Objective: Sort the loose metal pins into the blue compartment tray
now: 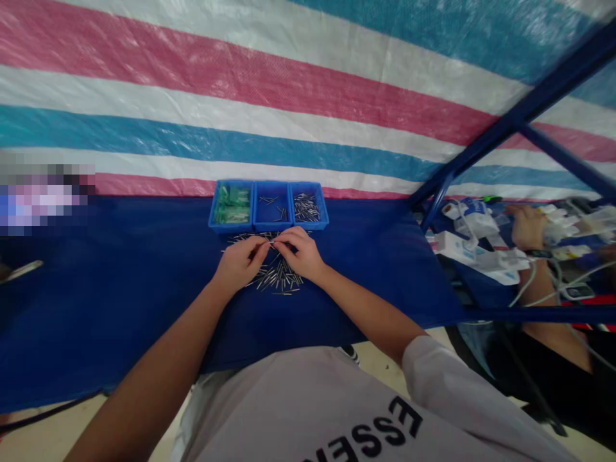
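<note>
Left hand point(239, 262) and right hand point(301, 252) close together over a scatter of small metal pins point(279, 277) on the blue tabletop point(120, 289), fingertips meeting, pinched on one thin pin point(271, 242) between them. Just behind, a row of three blue trays point(268, 205): green parts left, few pins middle, many pins right. Far right, another person's hand point(527, 226) among white boxes.

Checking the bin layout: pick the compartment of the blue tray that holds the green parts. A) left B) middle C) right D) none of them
A: the green parts fill the left compartment of the blue tray, while the middle and right compartments hold only small metal pins.
</note>
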The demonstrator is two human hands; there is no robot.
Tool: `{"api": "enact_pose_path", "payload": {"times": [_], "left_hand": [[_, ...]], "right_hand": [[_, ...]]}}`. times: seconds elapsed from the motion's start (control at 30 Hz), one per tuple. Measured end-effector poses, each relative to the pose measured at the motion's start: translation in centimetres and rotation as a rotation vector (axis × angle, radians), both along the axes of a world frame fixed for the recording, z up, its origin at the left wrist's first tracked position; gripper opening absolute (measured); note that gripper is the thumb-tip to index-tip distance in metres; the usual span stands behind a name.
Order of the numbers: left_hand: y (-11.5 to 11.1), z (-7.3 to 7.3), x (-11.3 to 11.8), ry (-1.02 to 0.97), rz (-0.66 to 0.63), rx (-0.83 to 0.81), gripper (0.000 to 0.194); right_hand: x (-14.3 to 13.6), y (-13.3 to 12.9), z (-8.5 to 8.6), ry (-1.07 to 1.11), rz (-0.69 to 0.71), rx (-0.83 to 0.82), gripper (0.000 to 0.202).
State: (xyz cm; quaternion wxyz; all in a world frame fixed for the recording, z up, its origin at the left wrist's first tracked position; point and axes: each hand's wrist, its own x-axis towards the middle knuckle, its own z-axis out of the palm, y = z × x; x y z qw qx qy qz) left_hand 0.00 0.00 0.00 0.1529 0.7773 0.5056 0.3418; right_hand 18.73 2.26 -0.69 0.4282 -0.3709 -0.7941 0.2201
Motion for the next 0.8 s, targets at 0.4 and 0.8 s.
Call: {"api": "enact_pose_path", "payload": {"times": [0.4, 0.8], "left_hand": [[0.0, -0.7, 0.0, 0.014, -0.096, 0.115, 0.034], [0.2, -0.9, -0.3, 0.055, -0.04, 0.157, 0.029]], "right_hand": [[-0.8, 0.0, -1.5, 0.3, -0.004, -0.371, 0.025], [-1.2, 0.0, -1.6, 0.423, 0.041, -0.535, 0.032]]}}
